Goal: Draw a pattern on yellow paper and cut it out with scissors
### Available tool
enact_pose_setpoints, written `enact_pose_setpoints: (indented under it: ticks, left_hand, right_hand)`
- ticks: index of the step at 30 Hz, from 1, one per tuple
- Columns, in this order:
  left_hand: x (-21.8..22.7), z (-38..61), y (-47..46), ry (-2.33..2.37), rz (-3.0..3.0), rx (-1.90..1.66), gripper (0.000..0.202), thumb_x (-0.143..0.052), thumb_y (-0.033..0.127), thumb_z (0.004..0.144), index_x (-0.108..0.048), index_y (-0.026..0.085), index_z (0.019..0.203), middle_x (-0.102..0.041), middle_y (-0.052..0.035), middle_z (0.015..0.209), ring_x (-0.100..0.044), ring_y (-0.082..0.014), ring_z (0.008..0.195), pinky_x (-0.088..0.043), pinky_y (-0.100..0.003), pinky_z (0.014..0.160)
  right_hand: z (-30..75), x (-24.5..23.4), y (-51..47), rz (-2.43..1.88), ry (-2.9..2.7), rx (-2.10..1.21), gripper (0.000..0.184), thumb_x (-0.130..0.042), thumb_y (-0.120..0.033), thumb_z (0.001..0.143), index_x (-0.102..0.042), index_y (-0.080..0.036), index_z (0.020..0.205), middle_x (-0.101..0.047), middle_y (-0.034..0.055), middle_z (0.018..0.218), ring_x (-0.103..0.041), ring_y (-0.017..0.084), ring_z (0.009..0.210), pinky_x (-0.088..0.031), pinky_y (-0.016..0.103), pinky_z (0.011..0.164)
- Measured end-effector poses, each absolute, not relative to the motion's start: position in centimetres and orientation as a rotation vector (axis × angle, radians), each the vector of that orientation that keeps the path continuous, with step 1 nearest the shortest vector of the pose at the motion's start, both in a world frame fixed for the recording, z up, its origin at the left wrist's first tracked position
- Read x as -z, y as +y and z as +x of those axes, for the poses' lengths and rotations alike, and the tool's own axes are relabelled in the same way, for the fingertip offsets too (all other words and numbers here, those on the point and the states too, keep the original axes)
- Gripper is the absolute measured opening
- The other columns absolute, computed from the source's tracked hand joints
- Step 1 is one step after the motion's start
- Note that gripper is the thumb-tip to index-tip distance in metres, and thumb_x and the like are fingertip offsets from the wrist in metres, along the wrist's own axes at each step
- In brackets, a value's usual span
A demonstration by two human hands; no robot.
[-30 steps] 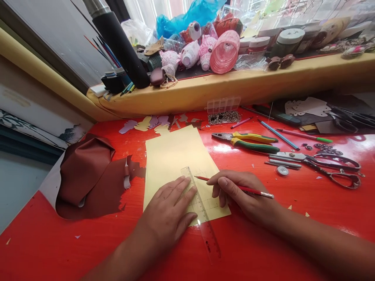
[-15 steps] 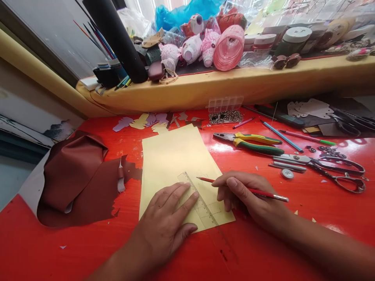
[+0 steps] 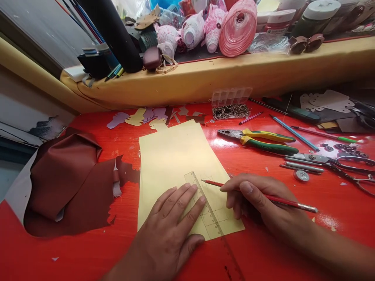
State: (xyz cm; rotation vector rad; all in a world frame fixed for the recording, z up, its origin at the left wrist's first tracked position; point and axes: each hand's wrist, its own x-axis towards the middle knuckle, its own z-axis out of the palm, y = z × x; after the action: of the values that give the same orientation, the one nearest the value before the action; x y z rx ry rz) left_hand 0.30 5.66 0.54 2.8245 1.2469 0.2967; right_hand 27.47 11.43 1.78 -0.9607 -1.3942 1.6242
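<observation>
Pale yellow paper (image 3: 171, 164) lies askew near the middle of the red lacquered tabletop (image 3: 73, 257), with its lowest corner pointing toward the near edge. From the head camera, the left hand (image 3: 168, 224) presses palm-down on the lower part of the sheet. Its fingers are spread and flat, and the fingertips (image 3: 193, 188) sit against the edge of a clear plastic ruler (image 3: 206, 208). This hand pins the ruler and paper without gripping anything. The ruler runs diagonally across the sheet and past its lower edge onto the tabletop.

The right hand (image 3: 258, 203) sits just right of the ruler, its forearm coming in from the lower right. Its thumb and fingers are closed around a red pencil (image 3: 281, 200), whose sharpened tip points left, just beside the ruler's upper end. Whether the tip touches the paper cannot be told.

Crumpled brown leather (image 3: 67, 183) lies left of the sheet, and paper cut-outs (image 3: 137, 117) lie beyond it. Pliers with yellow and green handles (image 3: 269, 142) and metal scissors (image 3: 331, 164) lie to the right, the scissors cut off by the frame.
</observation>
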Motion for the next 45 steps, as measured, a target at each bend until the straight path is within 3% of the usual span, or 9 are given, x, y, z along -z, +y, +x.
enact_pose_setpoints:
  ticks: [25,45]
  left_hand:
    - [-0.38,0.33,5.59,1.231,2.837,-0.229,0.061,-0.051,0.033,0.111,-0.038,0.019,0.168,-0.037,-0.0109,0.174,-0.027,-0.0276,0.162,-0.018,-0.048,0.132]
    - [-0.49,0.64,5.59,1.269,2.843,-0.262,0.057,-0.050,0.034,0.111,-0.043,0.020,0.166,-0.044,-0.0099,0.171,-0.036,-0.0269,0.158,-0.021,-0.046,0.132]
  right_hand:
    - [27.60,-1.84,11.40,-1.004,-1.471,-1.594,0.038,-0.060,-0.052,0.110,-0.083,-0.022,0.104,-0.074,0.0039,0.081,-0.070,0.014,0.063,-0.056,0.023,0.058]
    - [27.53,-1.80,11.63,-1.008,-1.528,-1.565,0.040,-0.059,-0.052,0.111,-0.082,-0.021,0.103,-0.074,0.0043,0.079,-0.070,0.015,0.062,-0.057,0.025,0.057]
